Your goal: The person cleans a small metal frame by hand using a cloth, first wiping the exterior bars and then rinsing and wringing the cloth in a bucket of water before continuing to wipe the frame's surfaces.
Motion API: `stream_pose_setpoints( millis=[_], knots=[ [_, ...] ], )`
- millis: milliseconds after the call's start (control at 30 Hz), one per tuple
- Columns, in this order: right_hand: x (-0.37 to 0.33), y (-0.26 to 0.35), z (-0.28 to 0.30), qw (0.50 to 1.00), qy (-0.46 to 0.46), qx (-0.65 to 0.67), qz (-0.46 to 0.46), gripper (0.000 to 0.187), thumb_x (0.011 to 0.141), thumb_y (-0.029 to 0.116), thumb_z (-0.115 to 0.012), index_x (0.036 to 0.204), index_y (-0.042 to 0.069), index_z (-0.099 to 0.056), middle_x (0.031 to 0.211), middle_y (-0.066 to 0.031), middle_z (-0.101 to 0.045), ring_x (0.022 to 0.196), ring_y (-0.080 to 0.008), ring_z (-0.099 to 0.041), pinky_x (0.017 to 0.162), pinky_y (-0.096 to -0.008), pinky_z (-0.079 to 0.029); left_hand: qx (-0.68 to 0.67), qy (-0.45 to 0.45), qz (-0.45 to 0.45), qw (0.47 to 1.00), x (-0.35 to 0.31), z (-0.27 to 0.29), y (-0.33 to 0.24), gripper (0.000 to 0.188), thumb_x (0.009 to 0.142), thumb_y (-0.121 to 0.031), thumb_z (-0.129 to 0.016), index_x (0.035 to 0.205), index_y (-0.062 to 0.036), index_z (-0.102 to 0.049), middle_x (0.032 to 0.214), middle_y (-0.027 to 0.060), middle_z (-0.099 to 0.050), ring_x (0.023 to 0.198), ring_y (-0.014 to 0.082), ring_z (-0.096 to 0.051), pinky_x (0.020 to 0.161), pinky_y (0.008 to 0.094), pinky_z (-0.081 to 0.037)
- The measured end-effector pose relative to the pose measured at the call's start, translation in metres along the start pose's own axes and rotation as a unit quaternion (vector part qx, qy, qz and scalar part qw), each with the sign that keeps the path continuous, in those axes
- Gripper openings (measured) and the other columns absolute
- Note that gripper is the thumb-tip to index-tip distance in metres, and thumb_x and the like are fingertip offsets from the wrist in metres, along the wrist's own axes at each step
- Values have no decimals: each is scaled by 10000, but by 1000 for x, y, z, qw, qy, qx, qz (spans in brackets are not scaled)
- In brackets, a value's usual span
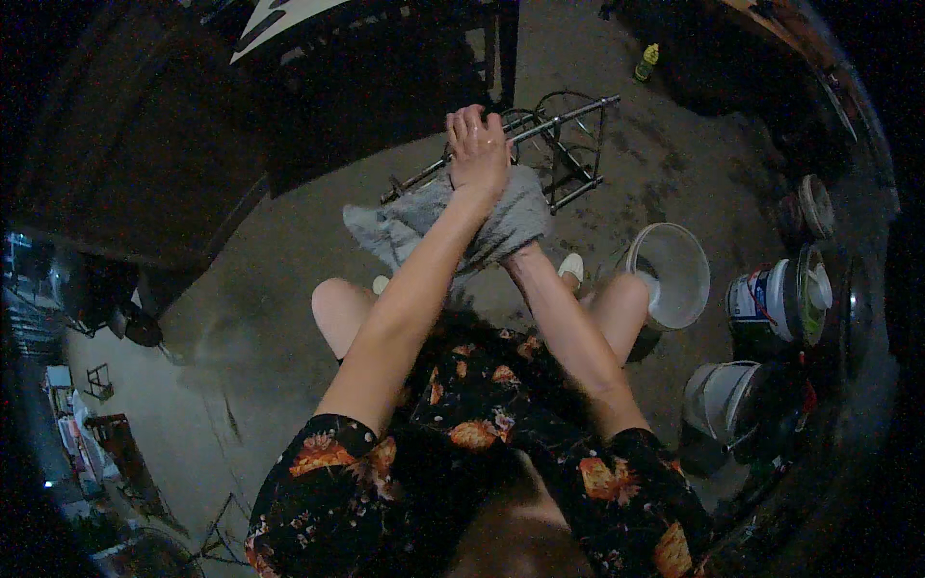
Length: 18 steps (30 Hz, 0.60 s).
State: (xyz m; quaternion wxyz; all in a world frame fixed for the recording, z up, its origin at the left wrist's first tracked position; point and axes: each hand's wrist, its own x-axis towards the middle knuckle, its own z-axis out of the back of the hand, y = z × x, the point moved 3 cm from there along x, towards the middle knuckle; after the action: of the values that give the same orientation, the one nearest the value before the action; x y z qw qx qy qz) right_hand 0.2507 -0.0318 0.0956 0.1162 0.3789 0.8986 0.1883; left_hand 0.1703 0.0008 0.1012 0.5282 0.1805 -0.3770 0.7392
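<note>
A metal frame (566, 120) of shiny tubes and thin bent bars leans or stands on the floor ahead of me. My left hand (477, 149) is laid over its upper tube, fingers bent across it. A grey cloth (390, 231) hangs draped below that hand and over the frame's near side. My right hand (521, 252) goes into the cloth; only its wrist shows, and the fingers are hidden in the folds. Cloth covers the lower middle of the frame.
A white bucket (708, 279) stands right of my knee, with a labelled tub (761, 301) and another pail (715, 400) farther right. A yellow-capped bottle (647, 63) is on the floor at the far right. Dark furniture (376, 87) rises at the far left.
</note>
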Motion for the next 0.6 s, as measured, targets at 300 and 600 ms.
stream_pose_setpoints(
  millis=[300, 600],
  knots=[
    [38, -8, 83, 964, 149, 199, 88, 359, 956, 258, -393, 1272, 90, -416, 1238, -67, -473, 1177, -198, -431, 1011, -306, -337, -929, 185, 285, 147, -42, -45, -8, 372, 944, -366, -468, 991, -3, -535, 932, 130, -593, 789, 208, -584, 675, 309, -500],
    [34, 12, 139, 963, -81, 221, -128, 126, 902, 217, -455, 864, 112, -513, 900, -43, -542, 905, -217, -500, 827, -326, -396, -472, 409, 355, 696, -37, -96, -19, 187, 895, -191, -564, 968, -19, -560, 829, 59, -586, 677, 115, -552, 583, 238, -453]
  ],
)
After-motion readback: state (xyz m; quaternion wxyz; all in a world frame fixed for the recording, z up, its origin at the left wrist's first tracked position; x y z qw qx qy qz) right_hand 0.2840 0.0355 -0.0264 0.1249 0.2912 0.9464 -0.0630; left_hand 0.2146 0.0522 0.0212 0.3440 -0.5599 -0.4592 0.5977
